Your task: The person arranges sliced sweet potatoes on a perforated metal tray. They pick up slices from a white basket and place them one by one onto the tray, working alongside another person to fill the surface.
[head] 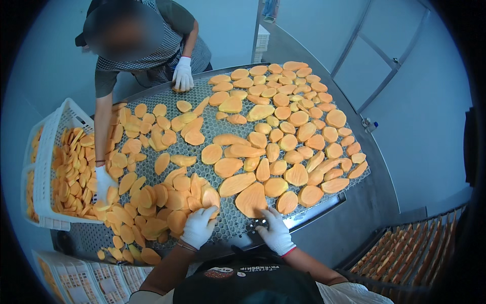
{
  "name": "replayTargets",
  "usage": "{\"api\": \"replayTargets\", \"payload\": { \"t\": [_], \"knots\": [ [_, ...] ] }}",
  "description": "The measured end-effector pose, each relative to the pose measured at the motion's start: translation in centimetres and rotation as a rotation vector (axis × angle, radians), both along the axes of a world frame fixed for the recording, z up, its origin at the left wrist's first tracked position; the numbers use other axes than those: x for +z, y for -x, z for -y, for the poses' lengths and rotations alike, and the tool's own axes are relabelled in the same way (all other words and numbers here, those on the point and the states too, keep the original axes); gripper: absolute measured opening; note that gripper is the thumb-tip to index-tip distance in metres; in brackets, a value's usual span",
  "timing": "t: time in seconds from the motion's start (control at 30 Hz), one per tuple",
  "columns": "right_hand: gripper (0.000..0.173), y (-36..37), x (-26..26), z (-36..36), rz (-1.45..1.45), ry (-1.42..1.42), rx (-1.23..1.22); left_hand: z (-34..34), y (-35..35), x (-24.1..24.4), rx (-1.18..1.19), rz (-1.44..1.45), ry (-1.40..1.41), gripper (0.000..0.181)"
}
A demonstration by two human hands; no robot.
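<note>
Orange slices, seemingly sweet potato, cover a mesh drying tray point(228, 224) on the table. Towards the right they lie spread in one layer; at the lower left they form an overlapping pile point(163, 205). My left hand point(198, 227), in a white knit glove, has its fingers on a slice point(210, 198) at the pile's right edge. My right hand point(275, 231), gloved alike, is at the tray's near edge, its fingertips by the lower end of a large slice point(251, 200). Whether it grips that slice cannot be told.
Across the table a co-worker's gloved hand point(104, 184) reaches among slices beside a tipped white plastic basket point(45, 182); the other gloved hand point(183, 75) rests at the tray's far edge. Stacked crates point(95, 279) stand lower left, a rack of loaded trays point(408, 250) lower right.
</note>
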State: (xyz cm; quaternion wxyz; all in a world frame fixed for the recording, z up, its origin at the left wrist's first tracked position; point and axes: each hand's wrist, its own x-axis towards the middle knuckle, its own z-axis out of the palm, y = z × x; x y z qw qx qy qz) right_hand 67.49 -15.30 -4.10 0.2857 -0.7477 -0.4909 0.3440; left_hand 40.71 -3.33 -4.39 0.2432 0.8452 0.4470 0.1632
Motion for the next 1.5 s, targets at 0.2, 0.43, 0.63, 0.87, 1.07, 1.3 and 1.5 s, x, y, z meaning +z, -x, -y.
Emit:
{"api": "replayTargets", "payload": {
  "t": [0.2,0.43,0.63,0.87,1.07,1.3,1.5],
  "knots": [
    [0.055,1.9,0.7,-2.3,0.604,0.076,0.208,-0.2,-1.3,-0.5,-0.022,0.348,0.221,0.054],
    [0.057,0.5,0.3,-3.0,0.448,0.101,0.037,-2.3,-5.2,-0.1,-0.05,0.21,0.635,0.057],
    [0.048,0.4,-0.3,0.6,0.379,-0.075,-0.127,-2.8,-8.9,-2.6,-0.129,0.16,0.677,0.061],
    [0.035,-3.2,-0.8,2.2,0.198,-0.057,-0.194,-2.3,-17.2,-4.2,-0.201,0.028,0.507,0.052],
    [0.035,-4.0,-1.7,0.2,0.557,-0.165,-0.027,-3.8,-12.8,2.1,-0.437,-0.195,0.185,0.056],
    [0.033,-4.4,-1.8,-3.8,0.709,-0.32,0.27,-2.5,-4.9,-0.4,-0.532,-0.226,-0.201,0.057],
    [0.028,-6.8,-2.6,-4.1,0.733,-0.319,0.406,-0.6,-8.5,-2.0,-0.373,-0.232,-0.207,0.058]
  ]
}}
